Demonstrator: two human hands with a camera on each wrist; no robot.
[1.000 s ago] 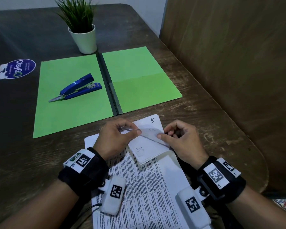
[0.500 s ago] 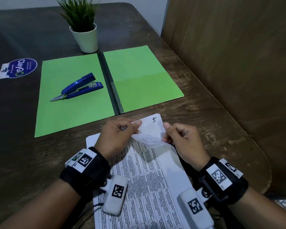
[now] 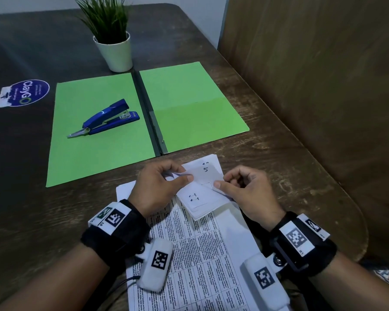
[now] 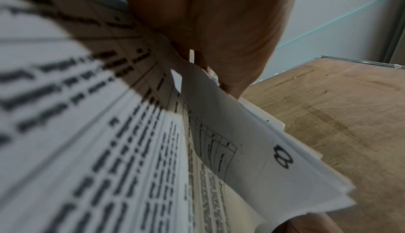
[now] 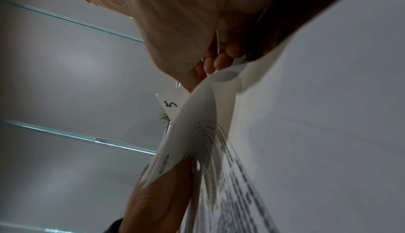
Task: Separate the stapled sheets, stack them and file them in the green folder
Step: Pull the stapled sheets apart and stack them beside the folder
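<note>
A bundle of printed white sheets (image 3: 202,254) lies on the table in front of me, its far corner folded back toward me. My left hand (image 3: 160,185) pinches the folded corner (image 3: 200,194) at its left edge between thumb and fingers. My right hand (image 3: 240,189) pinches its right edge with thumb and curled fingers. A handwritten 5 (image 3: 206,169) shows on the sheet behind the fold. The left wrist view shows the lifted sheets (image 4: 241,150) fanned apart under my fingers. The green folder (image 3: 144,117) lies open and flat beyond the sheets.
A blue stapler (image 3: 108,118) rests on the folder's left half. A white pot with a green plant (image 3: 115,48) stands behind the folder. A round blue sticker (image 3: 27,92) is on the dark table at far left. A wooden panel (image 3: 323,86) rises along the right side.
The folded corner was lifted off the bundle half a second ago; it now lies folded back flat again. Both hands kept their pinch on it.
</note>
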